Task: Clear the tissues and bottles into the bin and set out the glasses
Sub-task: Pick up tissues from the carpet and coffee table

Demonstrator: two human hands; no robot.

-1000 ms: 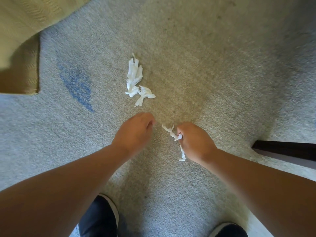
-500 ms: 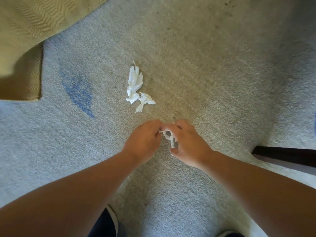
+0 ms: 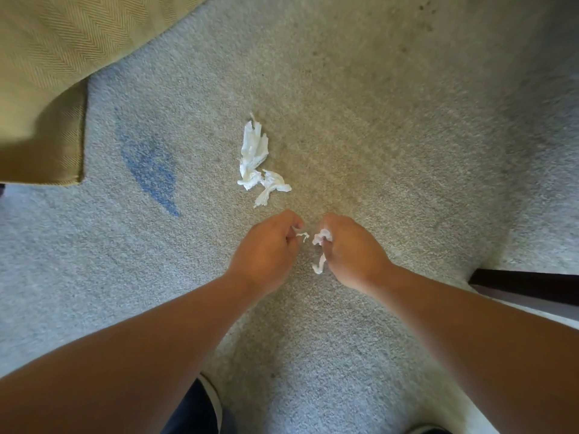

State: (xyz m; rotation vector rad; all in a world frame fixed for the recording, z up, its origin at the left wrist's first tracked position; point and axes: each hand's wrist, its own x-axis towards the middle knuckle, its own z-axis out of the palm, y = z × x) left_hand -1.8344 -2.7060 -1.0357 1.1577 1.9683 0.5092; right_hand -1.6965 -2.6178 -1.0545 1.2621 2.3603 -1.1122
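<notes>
Over the grey carpet (image 3: 376, 120), my right hand (image 3: 351, 252) grips a crumpled white tissue (image 3: 321, 238), and a strand of it hangs below the fist. My left hand (image 3: 266, 252) pinches a small white scrap of tissue (image 3: 302, 235) between thumb and fingers. The two hands are a little apart. A larger crumpled tissue (image 3: 255, 155) lies on the carpet just beyond them, with a smaller twisted piece (image 3: 272, 184) beside it. No bottle, bin or glass is in view.
A tan fabric sofa corner (image 3: 47, 73) fills the upper left. A blue stain (image 3: 150, 170) marks the carpet near it. A dark furniture edge (image 3: 526, 283) juts in at the right. My dark shoes (image 3: 194, 408) show at the bottom.
My left hand came in to meet the right hand at the tissue, then the hands drew apart; the left now holds a small scrap while the right keeps the rest.
</notes>
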